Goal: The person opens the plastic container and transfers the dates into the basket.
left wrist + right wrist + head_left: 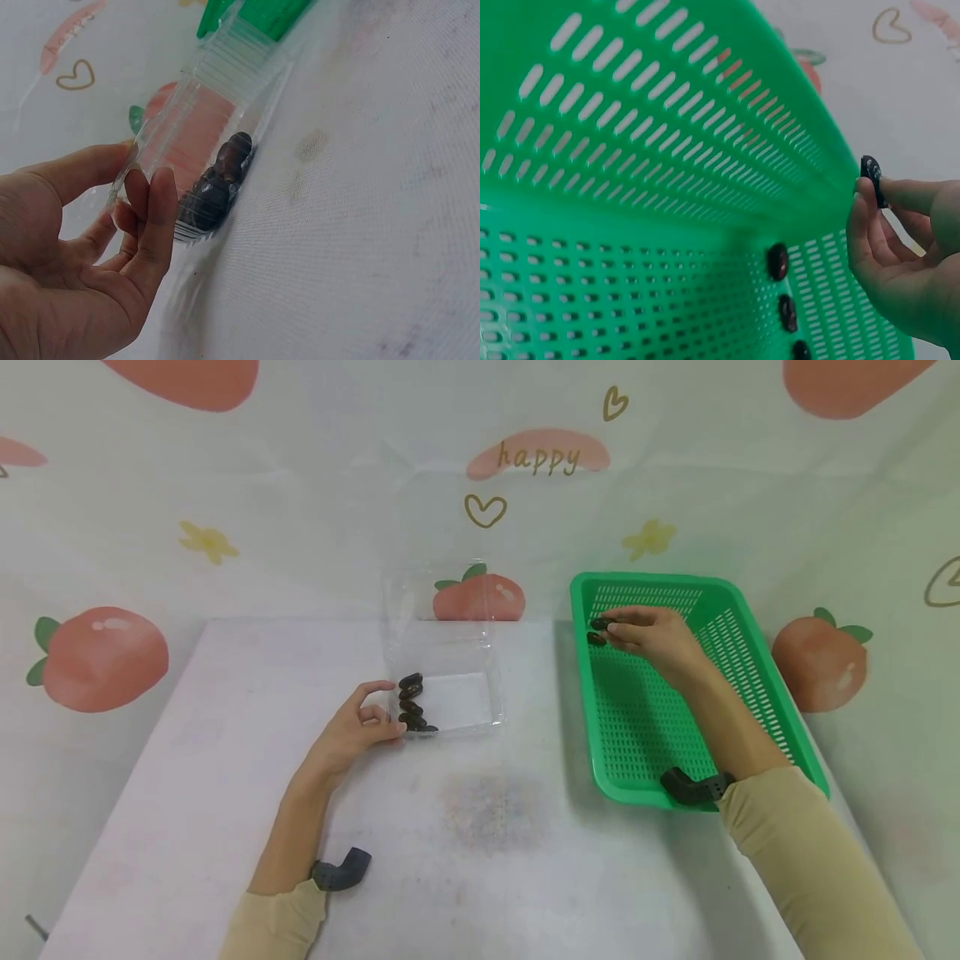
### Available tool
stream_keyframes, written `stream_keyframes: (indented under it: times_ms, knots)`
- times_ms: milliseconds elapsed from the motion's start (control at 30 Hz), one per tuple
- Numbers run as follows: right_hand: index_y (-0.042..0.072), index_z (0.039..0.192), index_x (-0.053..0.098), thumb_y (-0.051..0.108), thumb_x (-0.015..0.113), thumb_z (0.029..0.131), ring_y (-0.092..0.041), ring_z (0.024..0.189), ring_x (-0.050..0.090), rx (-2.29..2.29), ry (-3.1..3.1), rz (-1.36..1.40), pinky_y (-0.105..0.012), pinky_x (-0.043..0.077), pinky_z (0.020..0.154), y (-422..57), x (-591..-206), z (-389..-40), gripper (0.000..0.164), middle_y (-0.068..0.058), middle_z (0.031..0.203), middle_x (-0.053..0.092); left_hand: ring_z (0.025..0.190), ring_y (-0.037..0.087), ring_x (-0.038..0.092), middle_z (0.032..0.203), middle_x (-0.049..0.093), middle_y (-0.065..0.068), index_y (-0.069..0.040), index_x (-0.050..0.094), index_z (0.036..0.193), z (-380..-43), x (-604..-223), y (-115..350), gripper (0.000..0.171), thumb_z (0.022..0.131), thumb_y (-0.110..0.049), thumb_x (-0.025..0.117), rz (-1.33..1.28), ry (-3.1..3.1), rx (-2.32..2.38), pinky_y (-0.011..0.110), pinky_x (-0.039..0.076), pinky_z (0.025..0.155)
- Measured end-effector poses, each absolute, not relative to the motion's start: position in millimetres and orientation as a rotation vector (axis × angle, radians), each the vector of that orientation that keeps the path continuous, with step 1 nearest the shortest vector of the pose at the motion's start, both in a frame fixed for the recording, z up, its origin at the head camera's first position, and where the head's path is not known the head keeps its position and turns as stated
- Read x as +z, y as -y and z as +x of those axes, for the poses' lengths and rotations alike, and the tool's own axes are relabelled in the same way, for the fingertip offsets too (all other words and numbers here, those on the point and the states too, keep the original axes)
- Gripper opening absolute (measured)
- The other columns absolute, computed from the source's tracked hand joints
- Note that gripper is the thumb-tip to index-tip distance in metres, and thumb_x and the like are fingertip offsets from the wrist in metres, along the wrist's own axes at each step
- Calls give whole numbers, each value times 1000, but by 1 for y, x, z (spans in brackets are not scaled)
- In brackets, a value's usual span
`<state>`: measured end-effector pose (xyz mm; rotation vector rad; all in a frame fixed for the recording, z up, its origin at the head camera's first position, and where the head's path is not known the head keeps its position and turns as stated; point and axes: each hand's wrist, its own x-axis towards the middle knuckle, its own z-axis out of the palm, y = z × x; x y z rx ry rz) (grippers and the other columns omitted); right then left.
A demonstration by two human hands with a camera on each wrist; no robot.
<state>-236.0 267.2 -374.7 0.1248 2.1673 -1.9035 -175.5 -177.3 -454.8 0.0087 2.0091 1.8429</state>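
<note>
My left hand [348, 733] pinches the left rim of a clear plastic clamshell box [461, 697], thumb and fingers bent over its edge. Inside, along the left wall, lie several dark glossy dates [411, 706], bunched at the near corner; the left wrist view shows the same dates [217, 184] through the plastic. Over the far left corner of a green basket [622, 789], my right hand [652, 639] holds one dark date [871, 180] between thumb and fingertips. Below it, more dates [778, 262] lie in a row by the basket's wall.
The box's clear lid [438, 602] stands raised at the back, against a patterned cloth [337, 485]. A white table [450, 893] with a greyish smudge [491, 806] lies under everything. The basket's slotted walls rise around my right hand and forearm.
</note>
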Motion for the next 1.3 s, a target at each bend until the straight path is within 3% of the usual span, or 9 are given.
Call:
stream_keyframes:
  times_ms: [433, 733, 1033, 1300]
  knots:
    - [-8, 142, 44, 7, 53, 103, -13, 111, 64, -1819, -2161, 147, -33, 45, 104, -279, -390, -245, 43, -20, 135, 50, 87, 26, 66, 76, 48, 1, -10, 32, 150, -175, -456, 179, 75, 88, -3, 75, 24, -2006, 1840, 38, 57, 85]
    - [-15, 139, 44, 4, 57, 100, -10, 99, 68, -1856, -2119, 109, -32, 51, 98, -290, -406, -254, 45, -5, 112, 66, 87, 25, 66, 76, 48, 1, -11, 32, 150, -176, -456, 179, 76, 88, -4, 75, 17, -2001, 1844, 37, 57, 85]
    - [-16, 140, 41, 3, 54, 102, -7, 97, 68, -1697, -2179, 45, -32, 51, 98, -296, -418, -257, 45, -2, 110, 66, 88, 26, 66, 77, 48, 1, -13, 33, 150, -173, -457, 177, 76, 87, -7, 76, 4, -2019, 1818, 36, 56, 87]
    - [-20, 137, 42, -2, 54, 100, -9, 88, 71, -1738, -2102, 77, -29, 55, 88, -291, -429, -262, 43, -5, 101, 71, 88, 30, 67, 76, 49, 1, -16, 34, 149, -173, -455, 179, 74, 88, -6, 75, -5, -2041, 1822, 37, 57, 86]
